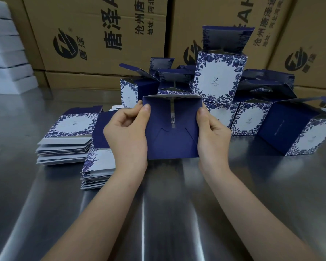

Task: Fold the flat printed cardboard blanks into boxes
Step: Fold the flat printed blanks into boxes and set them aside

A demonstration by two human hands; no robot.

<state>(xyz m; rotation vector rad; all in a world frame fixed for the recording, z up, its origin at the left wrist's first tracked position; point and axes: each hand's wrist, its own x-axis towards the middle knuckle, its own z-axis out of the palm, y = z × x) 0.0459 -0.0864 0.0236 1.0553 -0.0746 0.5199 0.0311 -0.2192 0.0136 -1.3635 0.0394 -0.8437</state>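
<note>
Box [172,136] hangs squarely between my left grip [125,134] and right grip [213,130], each pinching an opposite side edge, its flapped base facing me above the counter [167,204].

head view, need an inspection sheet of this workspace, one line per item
surface: steel table, reflective
job's things: half-folded box held up, dark blue base toward the camera; two stacks of flat blanks at left; folded boxes piled behind and at right, lids open
clutter: nothing seen
hands: left hand and right hand each grip one side of the box, thumbs on its near face
cables: nothing seen
surroundings: brown cartons behind; white stack far left
</note>
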